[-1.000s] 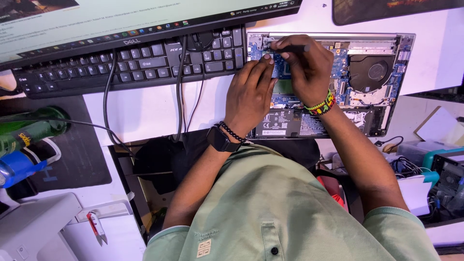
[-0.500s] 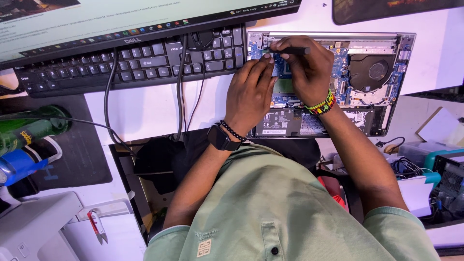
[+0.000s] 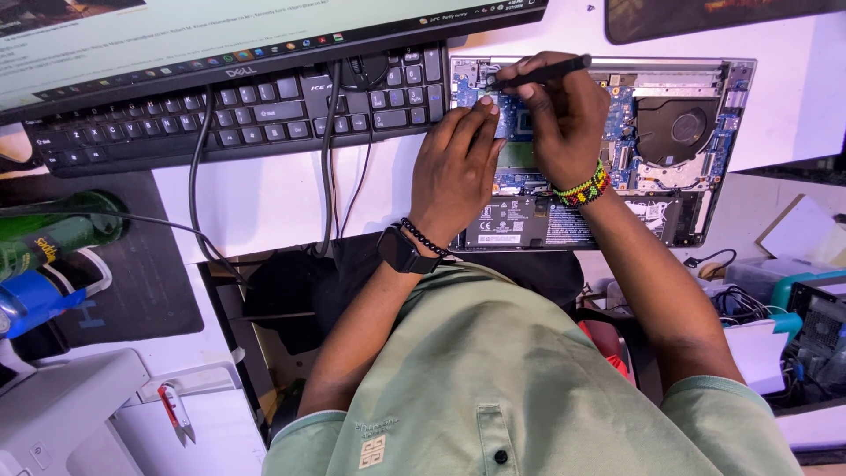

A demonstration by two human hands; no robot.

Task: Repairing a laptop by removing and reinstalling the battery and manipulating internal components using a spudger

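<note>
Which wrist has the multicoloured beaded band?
The right hand's wrist: its beaded bracelet is green, yellow and red. The left hand's wrist has a black watch and a dark bead bracelet instead.

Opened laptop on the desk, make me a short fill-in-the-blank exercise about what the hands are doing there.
1. The right hand holds a slim black ____ over the opened laptop.
2. The left hand rests flat on the laptop's ____ board.
3. A black smartwatch sits on the ____ wrist.
4. The black keyboard lies to the ____ of the laptop in the picture.

Missing words: tool; circuit; left; left
</note>
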